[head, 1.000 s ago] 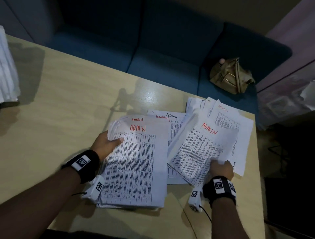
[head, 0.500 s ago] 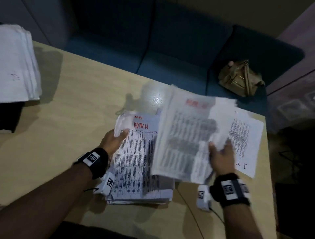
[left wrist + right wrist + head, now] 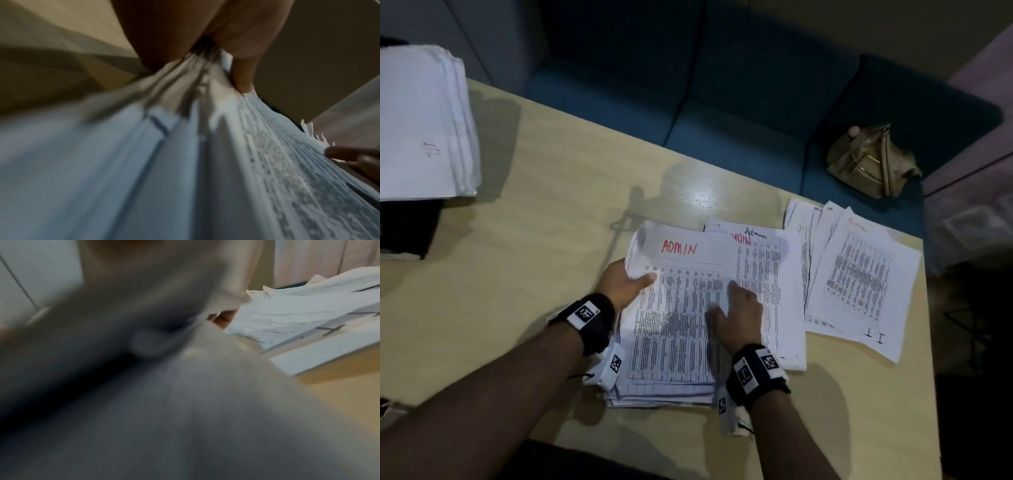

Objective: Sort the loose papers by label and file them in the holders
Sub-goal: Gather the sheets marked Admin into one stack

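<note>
Sorting looks partway: left hand grips the thick red-lettered ADMIN paper stack, right hand flat on it, loose white sheets unsorted.

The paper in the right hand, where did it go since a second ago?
The right hand carried that ADMIN sheet leftward, laid it on the ADMIN stack and let go, now resting flat on it. The left hand still grips the stack's left edge. The IT papers stayed put.

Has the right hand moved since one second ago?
Yes. The right hand went left, from the scattered sheets onto the ADMIN stack.
</note>
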`<action>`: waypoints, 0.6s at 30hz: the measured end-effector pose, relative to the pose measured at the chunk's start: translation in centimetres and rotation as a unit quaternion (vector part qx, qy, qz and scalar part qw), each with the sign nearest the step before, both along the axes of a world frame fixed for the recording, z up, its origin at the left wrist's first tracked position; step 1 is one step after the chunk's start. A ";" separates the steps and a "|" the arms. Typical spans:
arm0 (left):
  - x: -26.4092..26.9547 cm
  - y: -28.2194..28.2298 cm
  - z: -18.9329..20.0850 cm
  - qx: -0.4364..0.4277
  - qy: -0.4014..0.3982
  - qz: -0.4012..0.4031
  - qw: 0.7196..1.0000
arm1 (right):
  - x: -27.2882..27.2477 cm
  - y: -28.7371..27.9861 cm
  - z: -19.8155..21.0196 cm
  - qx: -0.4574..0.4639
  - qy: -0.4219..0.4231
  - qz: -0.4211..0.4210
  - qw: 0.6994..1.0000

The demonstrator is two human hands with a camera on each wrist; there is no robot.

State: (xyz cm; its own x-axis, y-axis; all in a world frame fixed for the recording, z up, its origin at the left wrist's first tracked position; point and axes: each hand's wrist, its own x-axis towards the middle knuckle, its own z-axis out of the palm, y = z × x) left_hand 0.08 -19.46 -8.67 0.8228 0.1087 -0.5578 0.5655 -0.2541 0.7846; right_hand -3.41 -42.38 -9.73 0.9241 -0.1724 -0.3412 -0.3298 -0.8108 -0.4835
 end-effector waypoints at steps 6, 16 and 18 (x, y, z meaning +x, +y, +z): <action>0.1 0.0 0.0 0.016 0.012 0.026 0.999 | 1.4 -5.3 1.4 -0.065 -0.014 -0.300 0.952; 0.4 -0.5 0.2 0.011 0.011 0.019 1.000 | 2.2 -8.5 3.5 0.035 0.000 -0.266 0.963; 0.6 -0.8 0.4 0.013 0.011 0.025 1.000 | 2.8 -10.5 5.3 0.037 -0.054 -0.292 0.954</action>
State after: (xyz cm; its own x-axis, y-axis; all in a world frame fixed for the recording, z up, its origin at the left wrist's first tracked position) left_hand 0.67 -20.22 -8.25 0.8038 0.1640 -0.5719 0.5947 -0.2457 0.7655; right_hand -0.57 -52.87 -4.48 0.7079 -0.6483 -0.2803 -0.6602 -0.4663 -0.5888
